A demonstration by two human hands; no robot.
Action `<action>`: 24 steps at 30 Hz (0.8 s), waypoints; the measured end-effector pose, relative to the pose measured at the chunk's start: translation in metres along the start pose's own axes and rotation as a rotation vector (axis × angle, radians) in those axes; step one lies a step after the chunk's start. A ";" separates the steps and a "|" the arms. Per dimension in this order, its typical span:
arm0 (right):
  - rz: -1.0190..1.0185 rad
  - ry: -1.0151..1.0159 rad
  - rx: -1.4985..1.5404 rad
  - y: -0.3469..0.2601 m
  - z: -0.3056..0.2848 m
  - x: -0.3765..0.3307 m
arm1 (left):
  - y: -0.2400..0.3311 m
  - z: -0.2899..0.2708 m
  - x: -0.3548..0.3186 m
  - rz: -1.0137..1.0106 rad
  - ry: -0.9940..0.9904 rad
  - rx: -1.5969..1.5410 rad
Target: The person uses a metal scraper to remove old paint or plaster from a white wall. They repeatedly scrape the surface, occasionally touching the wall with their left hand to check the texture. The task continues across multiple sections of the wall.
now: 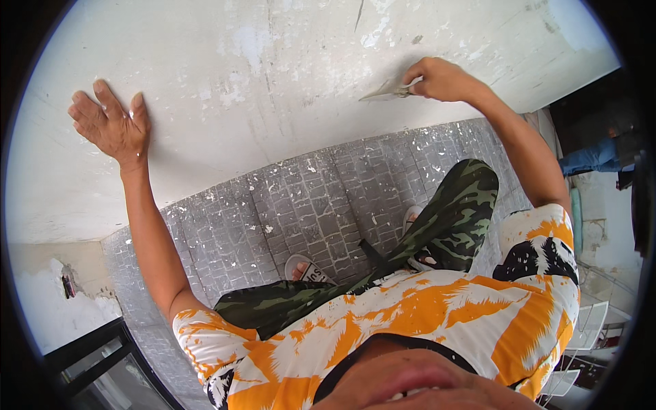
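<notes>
My left hand (113, 126) rests against the white wall (184, 130), its fingers spread and nothing in it. White specks mark its fingers. Further right, my right hand (441, 78) is closed round the handle of a putty knife (384, 94). The thin blade points left and lies at or very near the wall surface; whether its edge touches cannot be told. Around the blade the paint is scuffed, with lighter bare patches, scratches and a dark crack higher up.
Paint flakes are scattered over the grey brick-patterned floor (307, 184) by my sandalled feet. A black-framed panel (113, 365) stands at lower left, below a broken hole (68, 283) in the side wall. Someone's blue-jeaned leg (591, 157) and wire racks (588, 324) are at right.
</notes>
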State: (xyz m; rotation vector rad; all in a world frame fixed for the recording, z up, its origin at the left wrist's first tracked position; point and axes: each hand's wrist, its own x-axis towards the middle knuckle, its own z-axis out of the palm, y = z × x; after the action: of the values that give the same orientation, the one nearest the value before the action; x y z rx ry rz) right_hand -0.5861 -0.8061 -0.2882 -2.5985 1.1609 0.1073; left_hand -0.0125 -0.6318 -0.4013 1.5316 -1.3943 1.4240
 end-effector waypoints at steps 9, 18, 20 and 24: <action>-0.182 -0.028 0.929 -0.165 0.043 0.047 | 0.101 -0.140 -0.084 -0.519 -0.593 -0.496; -0.736 0.163 0.990 -0.311 0.209 0.062 | 0.154 -0.174 -0.050 -1.315 0.022 -1.095; -0.806 0.178 0.513 -0.279 0.162 0.042 | 0.151 -0.165 -0.066 -1.116 0.080 -0.575; -0.682 -0.055 0.389 -0.197 0.079 0.012 | 0.145 -0.105 -0.077 -0.747 -0.062 -0.258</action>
State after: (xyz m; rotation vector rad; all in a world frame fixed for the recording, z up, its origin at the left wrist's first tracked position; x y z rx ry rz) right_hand -0.4280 -0.6670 -0.3202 -2.4562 0.1979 -0.1731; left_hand -0.1703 -0.5499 -0.4810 1.6751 -0.8399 0.7159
